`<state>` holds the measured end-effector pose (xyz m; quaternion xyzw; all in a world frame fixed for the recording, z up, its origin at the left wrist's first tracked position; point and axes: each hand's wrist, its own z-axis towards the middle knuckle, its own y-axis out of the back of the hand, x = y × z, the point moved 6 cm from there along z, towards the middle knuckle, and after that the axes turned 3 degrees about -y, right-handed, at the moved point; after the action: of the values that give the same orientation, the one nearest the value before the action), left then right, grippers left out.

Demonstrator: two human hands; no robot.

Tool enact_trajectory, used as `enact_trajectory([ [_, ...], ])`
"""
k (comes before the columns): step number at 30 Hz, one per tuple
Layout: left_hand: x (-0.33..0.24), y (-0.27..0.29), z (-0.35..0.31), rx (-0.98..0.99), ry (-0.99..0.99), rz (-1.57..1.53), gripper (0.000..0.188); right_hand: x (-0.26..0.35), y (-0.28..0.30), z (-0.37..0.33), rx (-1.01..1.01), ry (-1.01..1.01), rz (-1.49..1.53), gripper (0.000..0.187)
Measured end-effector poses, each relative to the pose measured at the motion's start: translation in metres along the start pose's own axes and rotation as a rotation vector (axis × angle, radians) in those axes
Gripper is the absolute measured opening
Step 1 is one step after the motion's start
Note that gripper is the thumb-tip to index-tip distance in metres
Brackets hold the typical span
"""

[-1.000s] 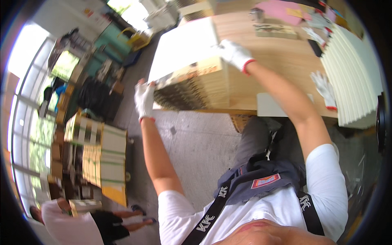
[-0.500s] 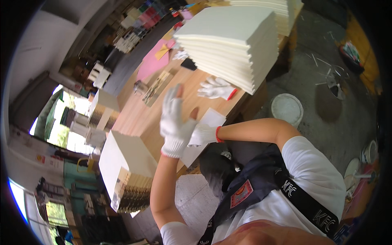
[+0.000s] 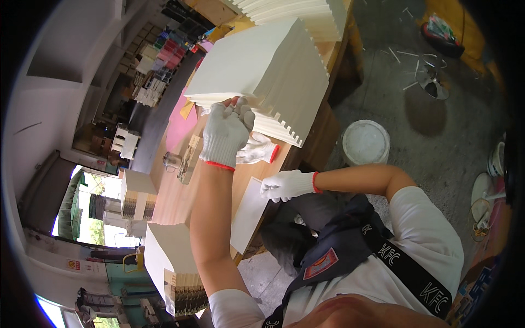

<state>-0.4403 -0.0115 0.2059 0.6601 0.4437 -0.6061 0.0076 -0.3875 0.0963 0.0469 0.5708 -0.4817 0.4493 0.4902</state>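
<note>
My left hand [image 3: 228, 131], in a white knit glove with some bare fingertips, reaches up to the near corner of a tall stack of white sheets [image 3: 240, 60]. Its fingers are bent and pinch at the edge of an upper sheet; the hand itself hides part of the grip. Lower down, my right hand [image 3: 287, 186], gloved in white with a red cuff, is curled beside a single white sheet [image 3: 249, 213] at the table's near edge. What its fingers hold, if anything, is hidden. A spare white glove [image 3: 257, 150] lies beneath the stack's near side.
The wooden table [image 3: 174, 191] also bears a metal cup [image 3: 171, 160], a pink sheet [image 3: 178, 131] and, at its near left end, another stack of boards [image 3: 169, 249]. More white stacks [image 3: 290, 11] stand behind. A white bucket [image 3: 366, 143] and a fan-like metal piece [image 3: 432, 82] are on the floor.
My left hand has moved up to the tall stack and its fingers have bent in. The right hand now shows apart from the left, curled at the table edge. The view has turned.
</note>
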Motion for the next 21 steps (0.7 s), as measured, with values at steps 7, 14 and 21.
enact_trajectory([
  [7,-0.014,-0.005,0.015,0.17,0.015,0.163,0.016,-0.014,0.016,-0.017,-0.001,0.004,0.017,0.034],
  [14,-0.033,-0.062,0.008,0.112,0.009,0.04,0.038,-0.001,0.041,-0.044,-0.032,0.032,-0.008,0.036],
  [21,-0.044,-0.043,0.065,0.038,-0.213,-0.168,0.037,0.037,0.048,-0.06,-0.02,0.01,0.095,0.042],
])
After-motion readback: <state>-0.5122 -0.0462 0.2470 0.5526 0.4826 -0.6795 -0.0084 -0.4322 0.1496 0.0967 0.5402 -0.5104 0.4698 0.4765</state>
